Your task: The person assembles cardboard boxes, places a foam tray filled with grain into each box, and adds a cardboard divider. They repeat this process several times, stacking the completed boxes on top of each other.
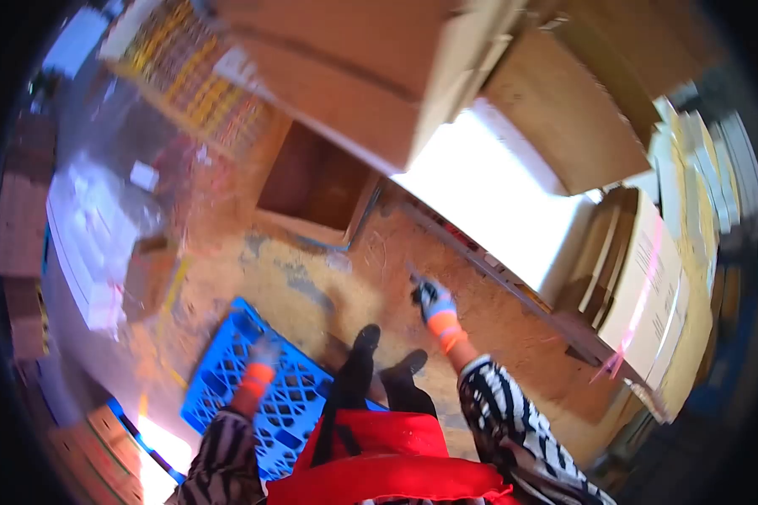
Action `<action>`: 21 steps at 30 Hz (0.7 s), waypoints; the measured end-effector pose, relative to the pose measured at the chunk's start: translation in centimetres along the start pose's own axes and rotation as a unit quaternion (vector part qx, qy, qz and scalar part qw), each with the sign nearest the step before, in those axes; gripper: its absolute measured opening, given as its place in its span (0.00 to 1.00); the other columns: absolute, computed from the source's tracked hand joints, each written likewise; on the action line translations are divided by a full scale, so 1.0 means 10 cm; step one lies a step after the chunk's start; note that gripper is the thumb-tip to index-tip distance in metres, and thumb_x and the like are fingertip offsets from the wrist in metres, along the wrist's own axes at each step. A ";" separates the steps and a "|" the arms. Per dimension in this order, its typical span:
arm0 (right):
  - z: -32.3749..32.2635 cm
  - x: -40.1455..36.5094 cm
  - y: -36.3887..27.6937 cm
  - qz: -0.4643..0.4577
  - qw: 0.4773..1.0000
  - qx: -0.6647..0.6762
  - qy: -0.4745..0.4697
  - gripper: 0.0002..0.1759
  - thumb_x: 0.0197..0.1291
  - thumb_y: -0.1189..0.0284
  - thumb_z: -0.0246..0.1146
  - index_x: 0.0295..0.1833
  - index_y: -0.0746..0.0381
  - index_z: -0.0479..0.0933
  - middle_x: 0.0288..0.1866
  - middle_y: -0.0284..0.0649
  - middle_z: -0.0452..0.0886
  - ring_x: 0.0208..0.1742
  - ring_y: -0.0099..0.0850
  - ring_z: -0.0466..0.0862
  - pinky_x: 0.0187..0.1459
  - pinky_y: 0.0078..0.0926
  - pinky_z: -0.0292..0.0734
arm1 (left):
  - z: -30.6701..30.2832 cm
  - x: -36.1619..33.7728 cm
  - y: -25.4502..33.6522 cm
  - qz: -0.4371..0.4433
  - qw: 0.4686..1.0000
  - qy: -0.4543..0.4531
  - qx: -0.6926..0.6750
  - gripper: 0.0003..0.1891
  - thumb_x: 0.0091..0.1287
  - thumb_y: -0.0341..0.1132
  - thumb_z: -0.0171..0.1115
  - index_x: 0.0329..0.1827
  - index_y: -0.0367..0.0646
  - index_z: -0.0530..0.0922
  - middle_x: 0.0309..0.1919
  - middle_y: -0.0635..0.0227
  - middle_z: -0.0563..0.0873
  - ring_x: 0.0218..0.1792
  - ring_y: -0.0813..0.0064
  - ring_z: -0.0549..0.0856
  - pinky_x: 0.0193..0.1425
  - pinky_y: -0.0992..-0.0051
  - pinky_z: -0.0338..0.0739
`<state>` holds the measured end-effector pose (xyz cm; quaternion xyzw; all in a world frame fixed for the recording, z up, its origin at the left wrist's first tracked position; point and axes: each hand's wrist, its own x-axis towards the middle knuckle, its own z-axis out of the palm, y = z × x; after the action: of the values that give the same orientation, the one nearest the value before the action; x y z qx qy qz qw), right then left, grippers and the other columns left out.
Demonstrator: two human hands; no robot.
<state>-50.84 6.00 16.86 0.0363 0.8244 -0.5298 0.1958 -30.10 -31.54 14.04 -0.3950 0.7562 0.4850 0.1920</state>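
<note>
My right hand (433, 298), in a grey glove with an orange cuff, is out in front of me over the brown floor. Its fingers are closed around something thin and dark, too small to name, that sticks out toward the upper left. Blurred by motion, my left hand (265, 352) wears a similar glove and hangs above the blue plastic pallet (290, 412); its fingers cannot be made out. Ahead of my feet an open cardboard box (316, 227) shows its dark inside. Closer to my right hand runs a bench with a brightly lit white top (497, 202).
Large brown cardboard sheets (345, 59) rise at the top. Folded cartons (644, 286) are stacked on the bench's right end. White wrapped goods (88, 240) and a small carton (150, 273) stand left. A wooden pallet (101, 450) lies lower left.
</note>
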 end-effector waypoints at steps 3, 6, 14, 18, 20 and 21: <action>0.04 0.92 0.10 -0.082 0.977 -0.184 0.074 0.16 0.61 0.66 0.60 0.53 0.59 0.77 0.45 0.52 0.82 0.46 0.51 0.81 0.47 0.40 0.77 | -1.05 -0.33 -1.03 -0.096 0.977 0.089 0.169 0.21 0.71 0.39 0.47 0.62 0.38 0.72 0.57 0.48 0.78 0.60 0.58 0.77 0.60 0.65 0.73; 0.11 1.39 -0.16 -0.076 0.940 -0.314 0.109 0.16 0.60 0.68 0.59 0.53 0.59 0.76 0.48 0.51 0.81 0.50 0.51 0.80 0.51 0.40 0.75 | -1.07 -0.62 -2.19 -0.071 0.964 0.255 0.016 0.22 0.71 0.45 0.49 0.59 0.38 0.75 0.52 0.53 0.82 0.51 0.59 0.82 0.58 0.67 0.74; 0.13 2.14 -0.19 -0.006 0.830 -0.537 0.148 0.24 0.64 0.55 0.53 0.56 0.61 0.75 0.51 0.54 0.80 0.53 0.52 0.79 0.52 0.43 0.74 | 0.62 -1.09 -1.54 -0.216 0.962 -0.072 -0.148 0.24 0.69 0.42 0.56 0.66 0.43 0.70 0.39 0.62 0.84 0.34 0.76 0.81 0.37 0.74 0.78; 0.16 1.67 -0.27 -0.051 0.858 -0.509 0.047 0.22 0.65 0.58 0.51 0.53 0.61 0.78 0.47 0.48 0.81 0.45 0.42 0.81 0.44 0.40 0.76 | 0.77 -1.01 -0.62 0.004 0.996 -0.070 -0.052 0.21 0.69 0.35 0.54 0.63 0.37 0.71 0.55 0.56 0.80 0.56 0.64 0.80 0.62 0.71 0.71; 0.11 0.57 -0.62 -0.240 0.921 -0.273 0.137 0.20 0.61 0.68 0.59 0.58 0.60 0.74 0.56 0.45 0.77 0.49 0.42 0.80 0.50 0.37 0.76 | 0.80 -0.91 -0.13 0.128 0.988 -0.068 -0.048 0.19 0.67 0.30 0.55 0.61 0.36 0.72 0.56 0.54 0.79 0.57 0.63 0.79 0.63 0.69 0.71; -0.12 -0.06 -1.04 -0.182 0.960 -0.212 0.016 0.21 0.60 0.61 0.60 0.54 0.61 0.75 0.56 0.52 0.76 0.55 0.49 0.77 0.55 0.41 0.74 | 0.91 -0.77 0.17 0.135 0.983 -0.089 -0.091 0.18 0.67 0.29 0.54 0.60 0.36 0.73 0.54 0.54 0.80 0.55 0.64 0.79 0.62 0.70 0.72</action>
<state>-53.36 2.58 26.45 -0.1480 0.9135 -0.3692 0.0856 -27.52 -19.92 16.08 -0.2603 0.7350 0.6067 0.1546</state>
